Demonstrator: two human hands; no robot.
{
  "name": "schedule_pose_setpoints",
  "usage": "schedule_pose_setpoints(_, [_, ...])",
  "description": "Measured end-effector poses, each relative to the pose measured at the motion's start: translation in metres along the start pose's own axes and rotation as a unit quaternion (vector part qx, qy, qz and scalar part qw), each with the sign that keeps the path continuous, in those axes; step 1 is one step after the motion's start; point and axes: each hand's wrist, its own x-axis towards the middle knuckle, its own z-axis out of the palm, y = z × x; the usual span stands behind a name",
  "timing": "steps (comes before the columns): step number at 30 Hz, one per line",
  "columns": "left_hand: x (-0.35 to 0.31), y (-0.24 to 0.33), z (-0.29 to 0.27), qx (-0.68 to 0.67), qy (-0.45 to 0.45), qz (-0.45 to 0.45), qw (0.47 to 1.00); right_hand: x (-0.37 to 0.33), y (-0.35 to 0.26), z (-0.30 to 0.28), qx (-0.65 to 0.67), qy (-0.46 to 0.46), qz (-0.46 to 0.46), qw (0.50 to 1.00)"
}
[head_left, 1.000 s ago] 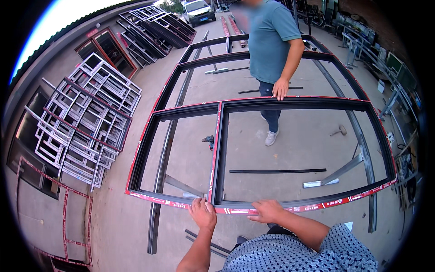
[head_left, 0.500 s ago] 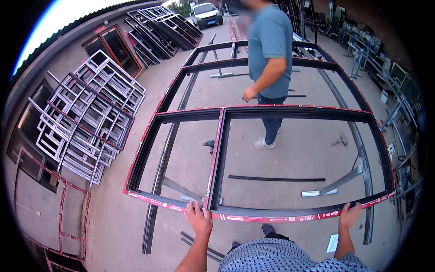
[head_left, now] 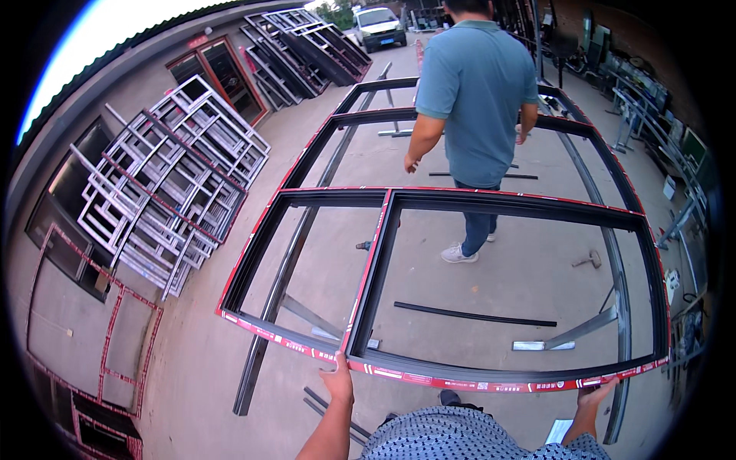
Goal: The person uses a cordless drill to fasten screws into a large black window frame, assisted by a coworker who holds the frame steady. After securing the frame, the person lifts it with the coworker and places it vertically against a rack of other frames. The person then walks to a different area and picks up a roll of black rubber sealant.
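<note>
i have fingers curled onto the near edge of the window frame [head_left: 491, 198] over the steel beams [head_left: 287, 264], left hand [head_left: 337, 383] by the mullion [head_left: 366, 280], right hand [head_left: 593, 399] near the corner, so best share the weight evenly.

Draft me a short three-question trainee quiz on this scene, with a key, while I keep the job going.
1. Multiple choice. At the near edge of the large black rectangular metal frame with red-taped outer faces, which hand is closer to the lengthwise divider bar?
(a) the right hand
(b) the left hand
(c) both equally
2. True or false? The dull grey-brown hammer lies on the pale grey floor, seen through the frame's larger near opening.
3. Short answer. What is stacked beside the grey building wall on the picture's left?

Key: 1 b; 2 true; 3 silvery metal lattice frames.
</note>
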Motion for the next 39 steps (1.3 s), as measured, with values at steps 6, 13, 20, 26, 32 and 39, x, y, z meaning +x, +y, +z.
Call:
schedule_pose_setpoints(6, [-0.044,0.008,0.021,-0.193,-0.238,-0.147,0.941,0.022,0.012,-0.026,0.038,-0.057,-0.05,0.996])
schedule_pose_setpoints(13, [-0.081,-0.01,0.04,-0.239,-0.318,-0.217,0.892,0.037,0.026,-0.012,0.093,-0.04,0.012,0.995])
schedule_pose_setpoints(20, [-0.11,-0.026,0.068,-0.276,-0.372,-0.248,0.851,0.03,0.024,-0.012,0.114,-0.218,0.021,0.969])
schedule_pose_setpoints(26, [-0.118,-0.015,0.069,-0.264,-0.354,-0.246,0.863,0.023,0.025,-0.001,0.126,-0.223,0.03,0.966])
schedule_pose_setpoints(32, [-0.121,-0.016,0.071,-0.256,-0.293,-0.234,0.891,0.031,0.035,-0.021,0.127,-0.326,0.027,0.936])
schedule_pose_setpoints(39, [-0.128,0.0,0.061,-0.271,-0.283,-0.213,0.895,0.027,0.029,-0.005,0.086,-0.281,-0.031,0.955])
